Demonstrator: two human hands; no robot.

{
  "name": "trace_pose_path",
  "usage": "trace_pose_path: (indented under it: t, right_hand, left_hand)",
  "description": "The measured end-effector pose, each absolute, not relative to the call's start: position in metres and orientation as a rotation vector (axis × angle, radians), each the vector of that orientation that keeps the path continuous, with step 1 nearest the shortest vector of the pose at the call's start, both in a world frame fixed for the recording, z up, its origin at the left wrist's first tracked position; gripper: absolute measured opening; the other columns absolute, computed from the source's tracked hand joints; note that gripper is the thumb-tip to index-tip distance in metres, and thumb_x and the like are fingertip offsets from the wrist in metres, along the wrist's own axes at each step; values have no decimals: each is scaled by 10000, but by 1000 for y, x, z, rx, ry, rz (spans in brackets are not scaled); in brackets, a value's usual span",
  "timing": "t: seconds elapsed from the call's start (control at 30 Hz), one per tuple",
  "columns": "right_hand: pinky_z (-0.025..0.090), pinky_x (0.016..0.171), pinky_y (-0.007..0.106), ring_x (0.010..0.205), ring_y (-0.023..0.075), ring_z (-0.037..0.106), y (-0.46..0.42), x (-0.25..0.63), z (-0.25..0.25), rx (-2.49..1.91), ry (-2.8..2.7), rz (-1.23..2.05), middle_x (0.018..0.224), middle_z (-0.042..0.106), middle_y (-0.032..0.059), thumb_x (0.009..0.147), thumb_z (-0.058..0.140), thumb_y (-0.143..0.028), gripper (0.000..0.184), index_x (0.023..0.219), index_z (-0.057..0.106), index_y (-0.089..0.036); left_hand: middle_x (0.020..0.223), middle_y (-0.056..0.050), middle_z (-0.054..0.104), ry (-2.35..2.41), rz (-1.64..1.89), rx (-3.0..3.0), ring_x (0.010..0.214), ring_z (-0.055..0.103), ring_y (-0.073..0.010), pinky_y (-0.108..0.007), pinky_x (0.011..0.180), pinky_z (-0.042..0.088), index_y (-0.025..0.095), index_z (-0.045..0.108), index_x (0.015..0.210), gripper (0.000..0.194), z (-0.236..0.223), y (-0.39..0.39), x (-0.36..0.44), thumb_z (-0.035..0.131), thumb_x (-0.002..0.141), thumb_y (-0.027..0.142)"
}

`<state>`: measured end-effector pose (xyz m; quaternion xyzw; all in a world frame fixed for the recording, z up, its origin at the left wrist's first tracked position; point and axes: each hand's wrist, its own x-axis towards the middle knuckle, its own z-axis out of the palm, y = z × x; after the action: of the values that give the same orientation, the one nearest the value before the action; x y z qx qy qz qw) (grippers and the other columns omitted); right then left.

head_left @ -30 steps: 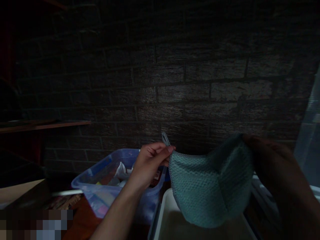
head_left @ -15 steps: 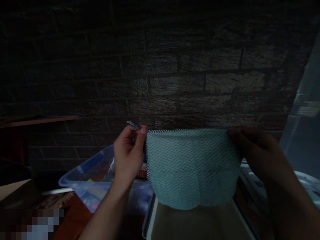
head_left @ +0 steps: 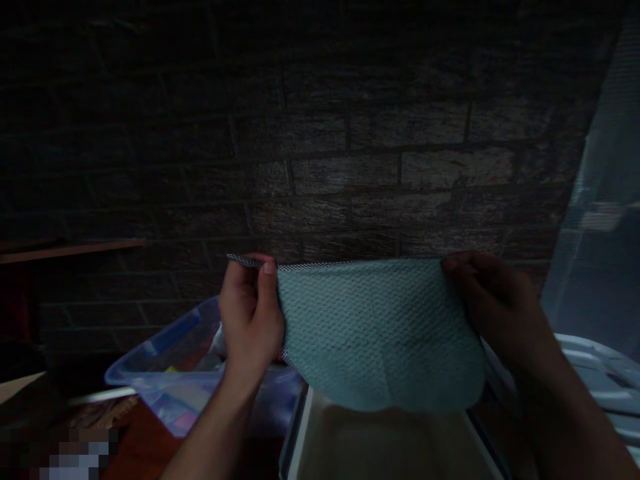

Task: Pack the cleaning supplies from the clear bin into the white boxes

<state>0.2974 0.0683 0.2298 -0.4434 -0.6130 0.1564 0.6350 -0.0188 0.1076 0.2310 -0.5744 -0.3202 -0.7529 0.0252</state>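
Note:
A teal waffle-weave cloth (head_left: pixel 380 333) with a dark checked edge hangs stretched between my two hands in front of a dark brick wall. My left hand (head_left: pixel 250 313) pinches its upper left corner, thumb over the edge, and a small hanging loop sticks out to the left. My right hand (head_left: pixel 493 303), in shadow, grips the upper right corner with its fingers closed. The cloth's top edge is pulled nearly straight and its lower edge hangs over a white bin (head_left: pixel 300 440).
A clear blue plastic tub (head_left: pixel 165 373) with mixed items stands at lower left on a reddish surface. A translucent lid or container (head_left: pixel 600 227) rises at the right, with a pale ribbed lid (head_left: pixel 600 373) below it. A wooden shelf (head_left: pixel 70 250) runs along the left wall.
Both hands have pulled the cloth apart, so its sagging top edge is now taut and nearly level. My left hand moved left and turned its thumb up.

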Motion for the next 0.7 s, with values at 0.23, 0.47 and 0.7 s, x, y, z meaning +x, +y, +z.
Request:
trace_pose_path:
  t: [0.23,0.47,0.7]
  right_hand:
    - [312,462,235,567,133,470,69,289,227,-999,-1513,179,641,492,-16,1030,574,-451,333,813,599,-199]
    - [472,714,221,788,123,645,57,263,224,-775,-1980,203,875,688,-16,1079,539,-318,196,1030,700,-220]
    - [482,740,202,803,102,672,50,257,220,-642,-2046,306,927,733,-31,1068,576,-318,175,1089,726,-232]
  left_hand:
    - [732,73,508,-1221,-1962,-2969,593,489,-94,-200,524,399,261,572,1263,481,234,85,-17,808,846,306]
    - [1520,-81,528,-1089,-1461,-3286,1358,522,-266,-438,1145,421,341,419,1539,807,212,89,-10,828,843,338]
    - [889,23,708,-1145,-860,-3384,783,632,-158,-256,700,488,190,710,1014,129,200,79,28,696,899,245]
